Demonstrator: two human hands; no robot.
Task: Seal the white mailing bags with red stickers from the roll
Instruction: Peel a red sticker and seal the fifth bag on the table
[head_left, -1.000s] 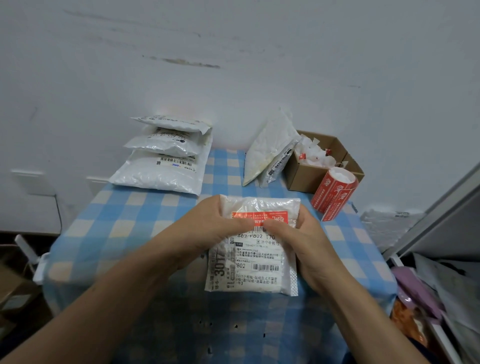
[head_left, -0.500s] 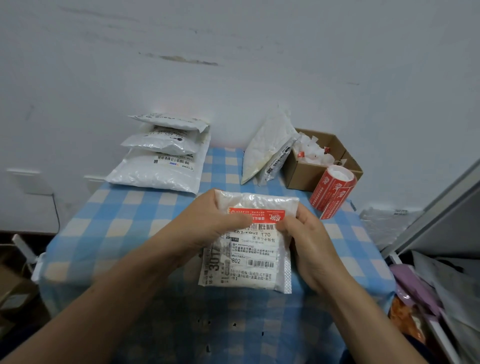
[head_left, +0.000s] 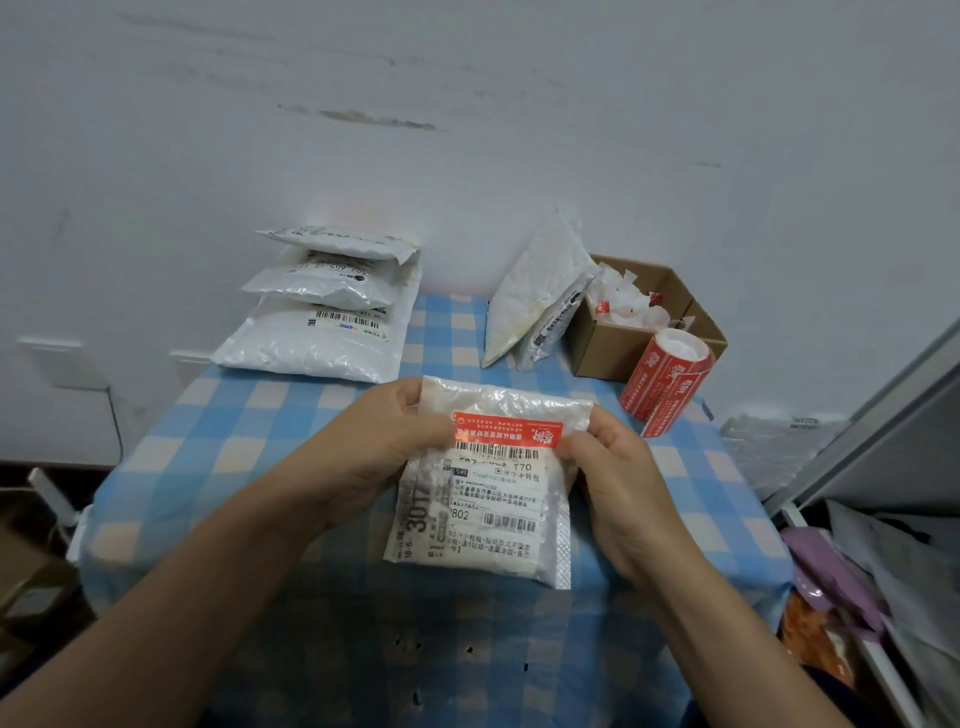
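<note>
Over the blue-checked table, near your edge, you hold one white mailing bag label side up; can't tell if its lower edge touches the cloth. Red sticker already sits across the folded top, just above the label's upper barcode. Left hand: thumb and fingers clamped on the bag's top left, thumb tip at the sticker's left end. Right hand: fingers curled, pinching the top right corner at the sticker's right end. Step looks like pressing the seal down, nearly done for this bag. Next move probably needs a firm rub along both sticker ends so the flap stays closed, then a free hand for the sticker roll, which leans on the box front, back right, loose strip hanging. Cardboard box: open, holds crumpled white scraps with red bits, likely backing paper. Two bags lean on its left side. Stack of bags back left by the wall; sealed or not, can't tell
</note>
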